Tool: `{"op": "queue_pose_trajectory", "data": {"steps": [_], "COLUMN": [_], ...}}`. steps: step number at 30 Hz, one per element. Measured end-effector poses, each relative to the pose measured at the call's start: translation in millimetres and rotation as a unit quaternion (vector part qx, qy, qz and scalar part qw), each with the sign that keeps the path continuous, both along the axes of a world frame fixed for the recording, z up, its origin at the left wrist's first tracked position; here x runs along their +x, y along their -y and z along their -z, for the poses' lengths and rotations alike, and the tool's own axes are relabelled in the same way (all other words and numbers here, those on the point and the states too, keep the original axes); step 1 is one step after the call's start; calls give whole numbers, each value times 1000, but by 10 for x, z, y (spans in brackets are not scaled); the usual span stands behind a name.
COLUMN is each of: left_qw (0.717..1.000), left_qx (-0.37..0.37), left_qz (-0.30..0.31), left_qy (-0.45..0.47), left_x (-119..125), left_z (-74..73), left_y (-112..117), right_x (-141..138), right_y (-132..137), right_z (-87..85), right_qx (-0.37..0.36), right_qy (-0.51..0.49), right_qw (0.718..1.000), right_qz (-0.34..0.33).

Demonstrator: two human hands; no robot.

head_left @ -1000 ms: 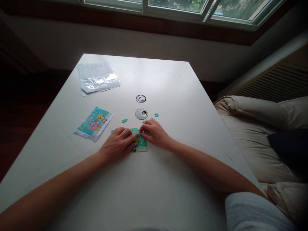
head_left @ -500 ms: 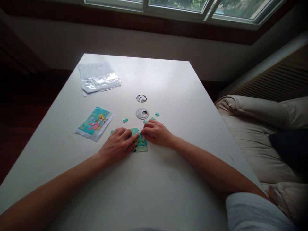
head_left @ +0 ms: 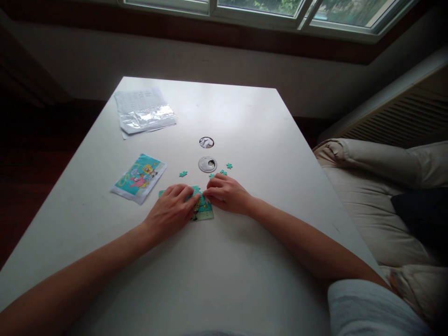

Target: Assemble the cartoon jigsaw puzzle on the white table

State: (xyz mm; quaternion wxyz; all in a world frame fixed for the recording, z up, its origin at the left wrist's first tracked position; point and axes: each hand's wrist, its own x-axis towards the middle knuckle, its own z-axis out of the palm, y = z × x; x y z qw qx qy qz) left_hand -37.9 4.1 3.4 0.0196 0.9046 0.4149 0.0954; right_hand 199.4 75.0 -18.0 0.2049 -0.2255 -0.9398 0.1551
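Reference: the partly assembled puzzle [head_left: 205, 215] is the clock centre; 12 o'clock faces the window [head_left: 259, 5].

The puzzle lies flat on the white table [head_left: 210, 275], its teal and pale green exposed portion at 3 to 4 o'clock from the left hand. Its long axis appears to run from 9 to 3 o'clock (the far left portion is largely covered).

The left hand [head_left: 175, 203] is the nearer of the two, palm down over the puzzle, fingers together and half bent. Whether it grips an edge cannot be determined.

The right hand [head_left: 227, 192] is at 2 to 3 o'clock, fingers curled and fingertips bunched at the puzzle's upper right corner; from this hand the puzzle lies at 8 to 9 o'clock. Whether a piece is pinched there cannot be determined.

A loose piece [head_left: 183, 174] is at 12 o'clock; further loose pieces [head_left: 229, 166] are between 1 and 2, just beyond the right hand. The metal disc [head_left: 207, 164] sits near 1 o'clock, the picture sheet [head_left: 140, 179] at 10, and the papers with clear plastic [head_left: 147, 112] at 11.
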Motion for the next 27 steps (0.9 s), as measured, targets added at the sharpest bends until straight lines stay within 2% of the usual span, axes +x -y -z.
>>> {"op": "queue_pose_trajectory", "data": {"steps": [3,6,10,13,15,17,21,27], "left_qw": [1000,1000,998,992,987,986,989,989], "left_qx": [13,25,25,31,43,48,37,-6], "left_qz": [-5,-6,-1,-57,-106,-129,-114,-64], "left_qy": [-10,-11,64,110,109,97,90,136], "left_x": [18,-9,-117,-191,-217,-230,-245,-259], "left_z": [-7,46,161,202,209,214,220,181], "left_y": [29,21,-87,-186,-232,-258,-268,-276], "right_x": [-14,-28,-17,14,34,48,62,69], "right_y": [8,18,-10,-63,-93,-109,-107,-104], "right_z": [-9,-3,20,48,68,85,88,82], "right_qx": [13,22,9,-5,-11,-13,-19,-24], "right_qy": [11,14,1,-18,-29,-35,-46,-50], "right_qw": [1000,1000,1000,1000,999,999,999,998], "right_qz": [-6,-7,0,11,16,14,16,24]}}
